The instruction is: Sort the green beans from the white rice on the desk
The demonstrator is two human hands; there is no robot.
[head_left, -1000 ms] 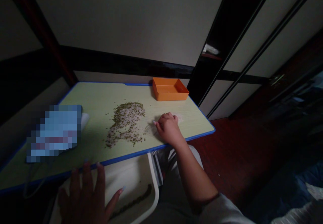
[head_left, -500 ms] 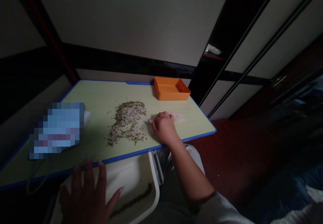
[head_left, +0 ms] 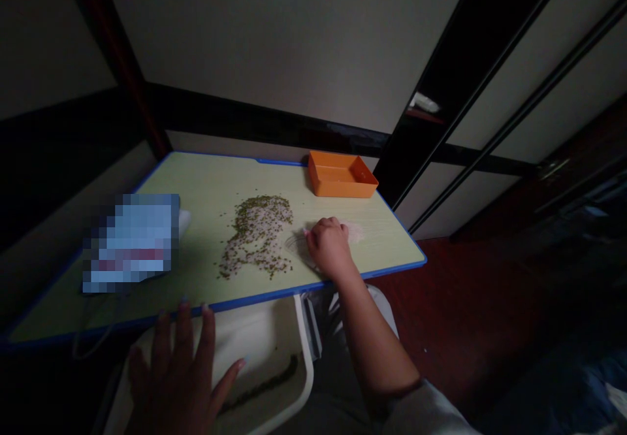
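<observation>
My right hand (head_left: 329, 247) rests on the pale green table (head_left: 206, 187), fingers curled down onto thin white grains beside a small white pile (head_left: 353, 230). Just left of it lies a mixed heap of green beans and white grains (head_left: 257, 234). My left hand (head_left: 179, 375) lies flat with fingers spread on a white tray (head_left: 272, 337) held below the table's front edge. A line of green beans (head_left: 264, 385) sits in that tray.
An orange tray (head_left: 341, 175) stands at the table's back right corner. A blurred blue object (head_left: 131, 242) lies on the left of the table. A wall with dark bars runs behind. Dark red floor is on the right.
My right hand has shifted slightly over the white grains near the heap. The view has moved a little to the left; my left hand stays flat on the white tray.
</observation>
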